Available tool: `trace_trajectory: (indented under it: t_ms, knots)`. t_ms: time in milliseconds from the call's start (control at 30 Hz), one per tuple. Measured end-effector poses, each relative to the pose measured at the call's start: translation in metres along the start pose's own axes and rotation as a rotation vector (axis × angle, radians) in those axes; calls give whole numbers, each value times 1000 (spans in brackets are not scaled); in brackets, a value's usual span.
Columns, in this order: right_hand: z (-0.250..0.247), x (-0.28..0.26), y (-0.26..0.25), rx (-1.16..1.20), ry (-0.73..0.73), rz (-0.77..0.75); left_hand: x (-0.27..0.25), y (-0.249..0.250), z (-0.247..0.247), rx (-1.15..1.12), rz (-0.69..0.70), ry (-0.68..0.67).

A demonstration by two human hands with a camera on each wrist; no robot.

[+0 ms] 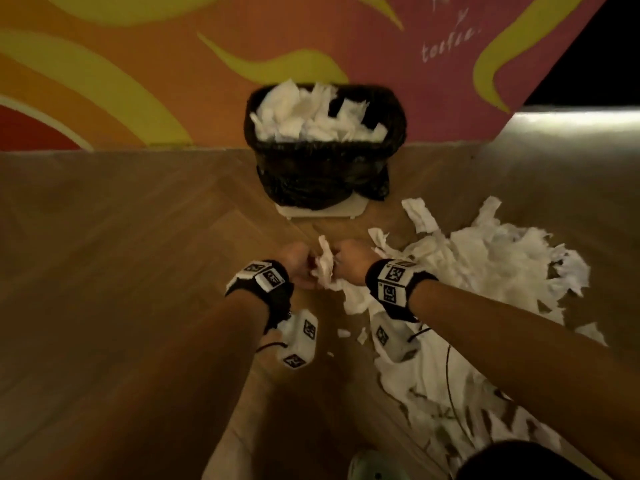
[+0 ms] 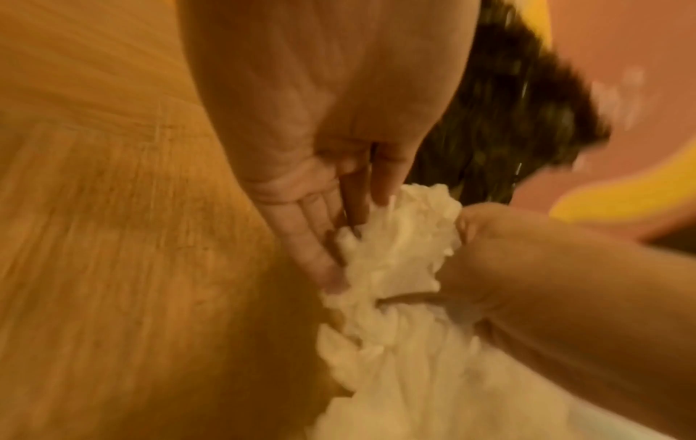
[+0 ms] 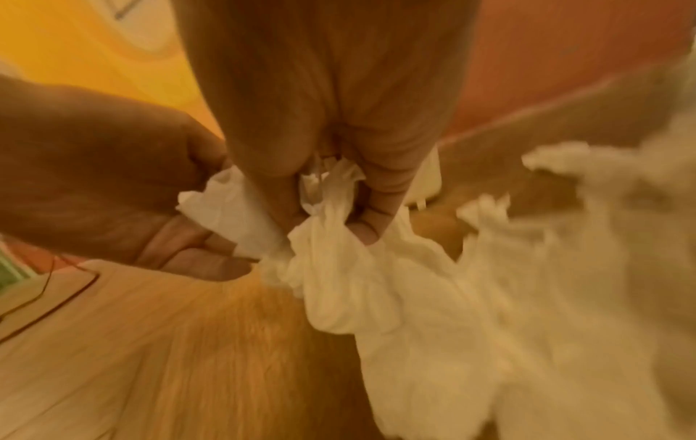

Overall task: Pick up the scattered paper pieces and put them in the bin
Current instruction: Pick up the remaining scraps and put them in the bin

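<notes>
My left hand and right hand meet over the floor. Both are closed around one paper wad, fingers curled.

Black wristbands, white tag-printed cubes

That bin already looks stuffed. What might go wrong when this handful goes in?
The bin is heaped above its rim, so more paper may slide off onto the floor. The bunch of paper gripped by the left hand and right hand trails a loose tail, which might tear or drop bits.
</notes>
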State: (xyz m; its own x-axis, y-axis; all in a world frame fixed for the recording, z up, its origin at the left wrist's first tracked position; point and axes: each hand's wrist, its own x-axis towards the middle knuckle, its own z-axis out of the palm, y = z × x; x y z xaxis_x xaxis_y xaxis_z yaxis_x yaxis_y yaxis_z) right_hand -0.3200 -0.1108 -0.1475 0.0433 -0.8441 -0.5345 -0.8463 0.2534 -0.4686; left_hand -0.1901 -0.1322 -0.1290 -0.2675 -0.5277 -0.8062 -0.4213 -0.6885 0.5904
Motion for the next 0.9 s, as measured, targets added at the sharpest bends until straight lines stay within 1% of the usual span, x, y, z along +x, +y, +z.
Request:
trace_trajectory:
  t_ms: [33,67,167,233,300,333,433,467,567,633,700,733,800,833,900]
  knots:
    - [-13,-3,-8,8,28,-19,-11,5,-1,-151,-7,0]
    - [-25,-7,-17,30,57,-25,-22,11,0,-262,0,-35]
    - [-52,-26,-44,110,146,-64,-54,26,3,-297,126,-45]
    - [-56,-39,-56,159,196,-150,-64,33,1,-430,161,-78]
    - [-56,-55,-65,190,202,-248,-68,34,-5,-494,202,-98]
    - [-59,-61,-67,191,183,-283,-68,35,-9,-514,201,-99]
    - [-70,-75,-65,301,103,-327,-73,31,-18,-560,235,-138]
    - [-72,-78,-63,326,117,-348,-76,31,-21,-576,251,-136]
    - [-73,-88,-64,322,295,-415,-81,35,-20,-588,299,-142]
    - [-72,-91,-67,308,402,-447,-85,38,-12,-583,316,-108]
    - [-71,-89,-69,260,456,-477,-88,41,-8,-589,321,-86]
    - [-70,-87,-69,198,470,-473,-89,41,-8,-589,322,-74]
    - [-69,-84,-66,118,492,-429,-93,40,-10,-597,324,-47]
    - [-69,-84,-65,173,482,-414,-94,39,-13,-591,330,-50]
    - [-71,-87,-65,401,422,-422,-98,38,-17,-550,327,-80]
